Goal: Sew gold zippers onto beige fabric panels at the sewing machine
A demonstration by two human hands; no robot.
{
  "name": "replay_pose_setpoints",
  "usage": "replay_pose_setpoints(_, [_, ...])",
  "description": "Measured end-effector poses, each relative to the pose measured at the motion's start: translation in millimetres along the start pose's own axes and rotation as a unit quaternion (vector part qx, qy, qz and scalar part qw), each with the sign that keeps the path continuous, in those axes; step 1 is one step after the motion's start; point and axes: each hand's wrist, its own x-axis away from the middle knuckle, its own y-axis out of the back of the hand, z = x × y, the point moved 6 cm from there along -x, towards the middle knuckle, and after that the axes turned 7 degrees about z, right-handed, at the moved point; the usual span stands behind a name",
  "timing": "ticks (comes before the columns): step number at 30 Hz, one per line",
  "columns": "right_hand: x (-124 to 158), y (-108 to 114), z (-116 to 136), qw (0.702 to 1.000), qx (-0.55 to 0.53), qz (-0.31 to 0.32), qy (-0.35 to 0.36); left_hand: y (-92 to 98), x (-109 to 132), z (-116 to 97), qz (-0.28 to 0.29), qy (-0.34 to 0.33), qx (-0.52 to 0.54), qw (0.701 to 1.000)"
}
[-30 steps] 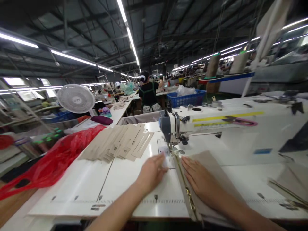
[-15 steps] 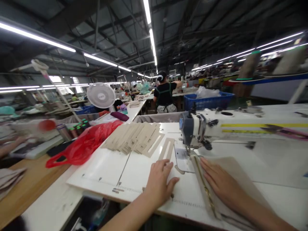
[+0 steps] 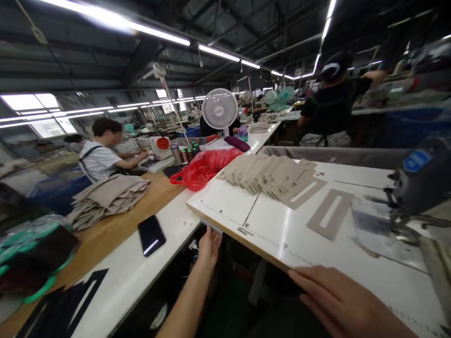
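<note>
My left hand rises from below the front edge of the white sewing table, its fingers close together at a thin pale strip on that edge. Whether it grips the strip, I cannot tell. My right hand sits low at the bottom right, fingers spread, holding nothing. Beyond it lies a single slotted beige cut piece. A fanned row of similar pieces lies further back. The sewing machine head is cut off at the right edge, beside a blurred pale strip of fabric.
A red plastic bag lies beyond the table. A black phone rests on a white bench at the left, near a folded beige fabric stack. A white fan stands ahead. Co-workers sit at the left and back right.
My view has swung left. Both hands have drawn back from the needle area to the table's front edge, and my right hand is off the zippered fabric.
</note>
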Motion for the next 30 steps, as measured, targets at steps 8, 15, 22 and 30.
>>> replay_pose_setpoints(8, [-108.7,-84.0,20.3,0.995,-0.01,0.083,0.063,60.2,39.3,1.1,0.017,0.029,0.081,0.996])
replay_pose_setpoints(15, [-196.8,-175.1,60.3,0.945,0.11,0.224,0.21,90.2,52.2,8.9,0.029,0.042,0.104,0.993])
replay_pose_setpoints(22, [-207.3,-177.5,53.1,0.954,0.073,0.2,0.21,93.5,40.3,16.6,0.028,0.036,0.105,0.993])
replay_pose_setpoints(30, [-164.5,-67.1,22.4,0.972,-0.229,0.023,-0.053,68.4,22.3,-26.2,0.057,-0.05,-0.281,0.957])
